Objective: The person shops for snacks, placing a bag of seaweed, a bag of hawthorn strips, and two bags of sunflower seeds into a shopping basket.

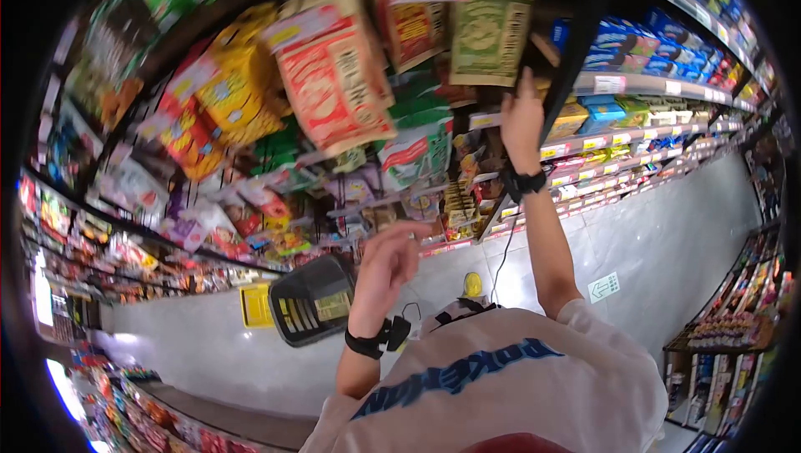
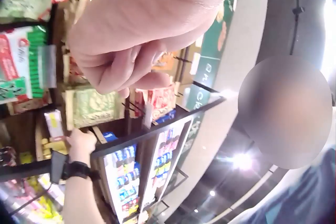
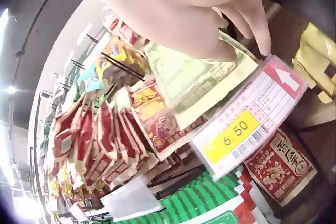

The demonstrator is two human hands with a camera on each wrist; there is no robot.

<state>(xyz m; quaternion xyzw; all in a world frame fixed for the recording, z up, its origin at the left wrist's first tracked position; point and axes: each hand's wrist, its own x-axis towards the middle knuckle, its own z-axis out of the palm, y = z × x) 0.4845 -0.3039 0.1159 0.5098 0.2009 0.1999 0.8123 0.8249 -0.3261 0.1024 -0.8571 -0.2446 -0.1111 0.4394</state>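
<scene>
My left hand point(image 1: 388, 265) hangs in the air in front of the shelves, fingers loosely bent and holding nothing. In the left wrist view the left hand point(image 2: 131, 50) shows large, with bent fingers. My right hand point(image 1: 523, 123) reaches up beside the lower right corner of a hanging green packet point(image 1: 492, 27). Seen from the right wrist, the right hand point(image 3: 194, 14) lies over the green packet point(image 3: 189, 77), its fingers extended near a price tag point(image 3: 249, 116) reading 6.50; whether they touch the packet is unclear.
Red-and-kraft packets point(image 1: 334, 78) and yellow bags point(image 1: 242, 78) hang to the left. A dark basket point(image 1: 313, 299) holding a green packet stands on the floor by a yellow crate point(image 1: 256, 306). A dark shelf post point(image 1: 576, 44) rises right of the right hand.
</scene>
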